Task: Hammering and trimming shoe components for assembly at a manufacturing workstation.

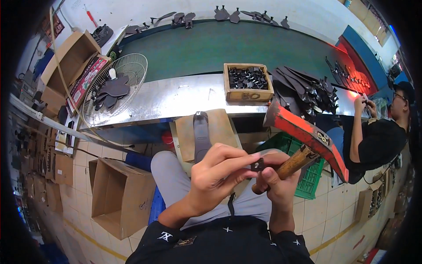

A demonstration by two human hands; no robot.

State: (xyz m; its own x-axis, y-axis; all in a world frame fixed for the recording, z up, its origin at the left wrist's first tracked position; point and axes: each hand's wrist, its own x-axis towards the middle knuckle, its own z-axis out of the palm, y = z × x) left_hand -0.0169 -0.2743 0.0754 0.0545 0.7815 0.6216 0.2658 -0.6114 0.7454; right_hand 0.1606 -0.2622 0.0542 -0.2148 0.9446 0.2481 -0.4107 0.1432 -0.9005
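Note:
My left hand is closed, pinching a small dark block-like piece with a light spot on its face. Fingertips of my right hand meet the same piece from the other side. That right hand is also wrapped round the wooden handle of a hammer, whose worn red head slants up and away to the right. Beyond my left hand, a long flat dark grey piece with a shiny black fitting at its far end lies on a tan board in front of my knees.
A wooden box of small black parts stands on the metal bench, left of piled dark flat pieces. A wire fan guard holds more. Behind runs a green conveyor belt. A co-worker sits right; a cardboard box stands left.

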